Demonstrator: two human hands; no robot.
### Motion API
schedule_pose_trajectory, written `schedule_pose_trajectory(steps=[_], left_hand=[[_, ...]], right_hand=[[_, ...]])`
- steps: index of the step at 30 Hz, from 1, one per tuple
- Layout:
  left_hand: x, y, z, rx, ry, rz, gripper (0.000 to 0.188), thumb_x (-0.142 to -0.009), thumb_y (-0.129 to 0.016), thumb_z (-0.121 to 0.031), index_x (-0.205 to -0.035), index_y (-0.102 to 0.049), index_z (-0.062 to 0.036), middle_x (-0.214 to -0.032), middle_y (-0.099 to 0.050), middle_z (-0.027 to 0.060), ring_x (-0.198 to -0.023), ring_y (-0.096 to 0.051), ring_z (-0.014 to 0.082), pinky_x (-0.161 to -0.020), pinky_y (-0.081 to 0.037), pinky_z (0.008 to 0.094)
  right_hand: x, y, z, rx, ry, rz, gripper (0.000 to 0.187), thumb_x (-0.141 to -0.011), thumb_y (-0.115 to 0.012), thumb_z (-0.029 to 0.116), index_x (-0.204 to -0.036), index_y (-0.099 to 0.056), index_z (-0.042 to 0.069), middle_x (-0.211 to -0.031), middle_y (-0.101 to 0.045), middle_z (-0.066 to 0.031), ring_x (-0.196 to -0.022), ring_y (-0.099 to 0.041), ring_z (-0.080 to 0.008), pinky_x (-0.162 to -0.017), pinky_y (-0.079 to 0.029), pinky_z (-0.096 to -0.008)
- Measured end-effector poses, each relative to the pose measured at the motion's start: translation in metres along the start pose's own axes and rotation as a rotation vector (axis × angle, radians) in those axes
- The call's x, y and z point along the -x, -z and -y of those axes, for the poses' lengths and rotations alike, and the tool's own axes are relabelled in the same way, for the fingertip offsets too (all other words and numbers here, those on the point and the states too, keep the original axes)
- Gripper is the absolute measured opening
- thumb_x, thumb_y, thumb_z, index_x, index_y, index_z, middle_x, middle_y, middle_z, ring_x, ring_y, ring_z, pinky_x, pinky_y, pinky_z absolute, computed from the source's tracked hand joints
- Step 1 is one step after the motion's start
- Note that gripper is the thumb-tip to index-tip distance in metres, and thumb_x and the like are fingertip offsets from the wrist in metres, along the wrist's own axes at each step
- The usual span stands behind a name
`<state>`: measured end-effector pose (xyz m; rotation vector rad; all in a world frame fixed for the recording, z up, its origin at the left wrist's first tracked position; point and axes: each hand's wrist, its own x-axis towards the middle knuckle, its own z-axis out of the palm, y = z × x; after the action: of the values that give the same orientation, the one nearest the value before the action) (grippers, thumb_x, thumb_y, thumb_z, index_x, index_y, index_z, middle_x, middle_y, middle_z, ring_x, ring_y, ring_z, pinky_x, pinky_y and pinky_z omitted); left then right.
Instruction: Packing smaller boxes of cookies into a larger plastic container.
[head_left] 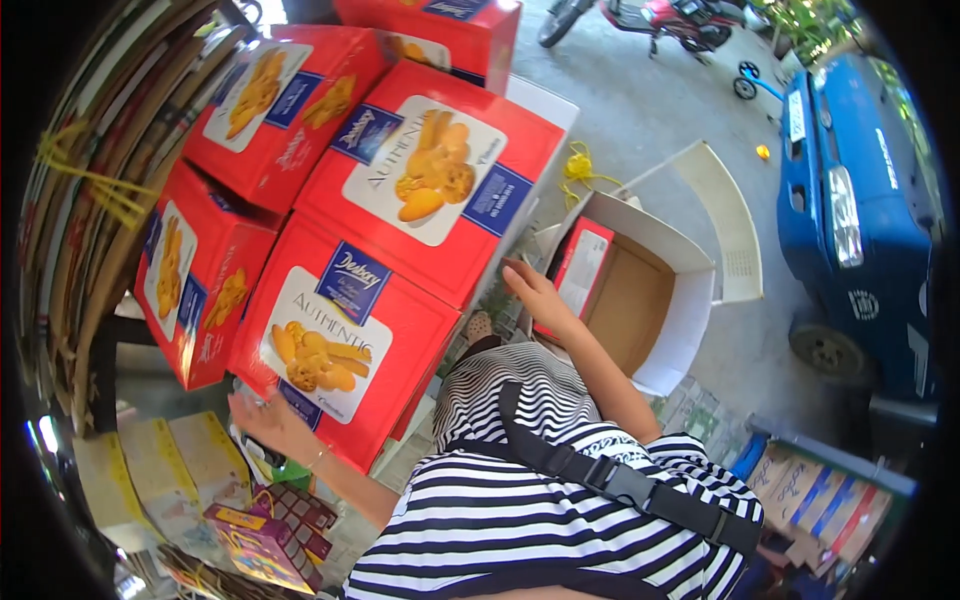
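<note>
Red biscuit boxes with pictures of cookies and blue labels are packed together in front of me. My left hand (265, 420) is at the lower left edge of the nearest red box (425, 335), its fingers stretched out and slightly blurred. Beside the right edge of the stack is my right hand (537, 292), fingers extended and holding nothing. Whether either hand touches a box is hard to tell. Another red box (520, 135) lies flat just beyond the nearest one. At the left, a third red box (240, 255) stands at an angle.
To my right an open white carton (690, 335) holds a red box (584, 265) on its left side. Flattened cardboard (95, 200) tied with yellow string is stacked at the left. Yellowish cartons (160, 470) stand lower left. A blue vehicle (850, 230) and a red motorcycle (670, 15) are farther off.
</note>
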<state>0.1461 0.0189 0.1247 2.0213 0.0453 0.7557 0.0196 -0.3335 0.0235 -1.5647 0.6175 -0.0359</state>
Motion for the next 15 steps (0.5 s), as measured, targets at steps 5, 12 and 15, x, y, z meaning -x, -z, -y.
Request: schedule_pose_trajectory(steps=[5,12,15], left_hand=[[0.000,-0.033,-0.104,0.190,-0.240,0.290,0.032,-0.085,-0.050,-0.008,-0.112,-0.044,0.0087,-0.115,-0.049,0.0188,-0.107,-0.048,0.0269,-0.095,-0.035,0.0355],[0.071,-0.083,-0.173,1.012,-0.008,0.899,0.025,-0.080,-0.047,-0.012,-0.098,-0.052,0.0042,-0.098,-0.057,0.0179,-0.094,-0.054,0.0248,-0.091,-0.037,0.0372],[0.099,-0.092,-0.190,0.969,0.020,1.232,0.027,-0.078,-0.055,-0.011,-0.101,-0.053,0.0030,-0.095,-0.060,0.0146,-0.093,-0.055,0.0236,-0.090,-0.037,0.0375]], right_hand=[[0.005,0.031,-0.073,0.414,0.014,-0.692,0.072,-0.067,-0.068,0.037,-0.120,-0.038,-0.001,-0.104,-0.049,-0.0205,-0.099,-0.048,-0.0310,-0.087,-0.038,-0.0364],[0.026,0.042,-0.136,0.767,-0.531,-0.481,0.109,-0.050,-0.072,0.057,-0.136,-0.006,0.041,-0.141,0.006,-0.0234,-0.127,-0.012,-0.0465,-0.095,-0.023,-0.0591],[0.029,0.038,-0.135,0.759,-0.543,-0.460,0.108,-0.050,-0.073,0.054,-0.134,-0.005,0.046,-0.142,0.005,-0.0210,-0.126,-0.016,-0.0474,-0.091,-0.028,-0.0607]])
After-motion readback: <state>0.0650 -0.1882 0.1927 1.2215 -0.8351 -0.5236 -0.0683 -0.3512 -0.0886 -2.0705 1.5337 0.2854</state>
